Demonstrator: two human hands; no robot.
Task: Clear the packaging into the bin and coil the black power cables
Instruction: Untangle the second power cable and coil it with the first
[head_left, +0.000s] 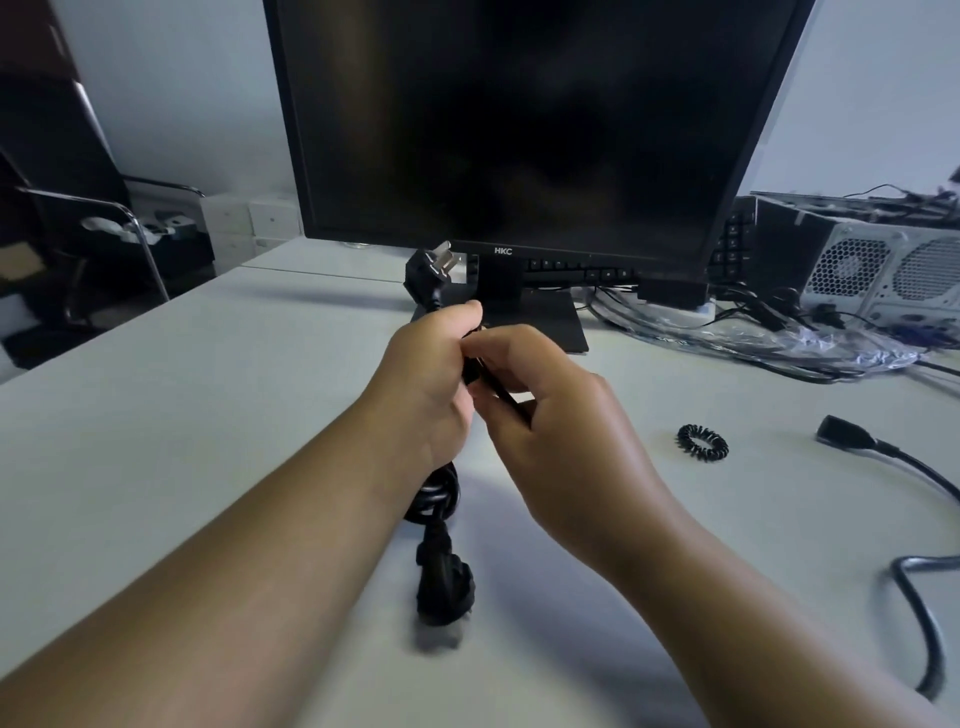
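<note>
Left hand (423, 384) and right hand (540, 410) meet, fingers curled, apparently pinching.

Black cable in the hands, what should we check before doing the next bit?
1. Left hand grips the coiled cable: ok.
2. Right hand pinches a black strand at the bundle: ok.
3. Coil tied shut: cannot tell.
4. Wall plug and connector stick out free: ok.
5. Second cable coiled: not ok, lies loose.
6. Plastic packaging binned: not ok, lies on the desk.
</note>
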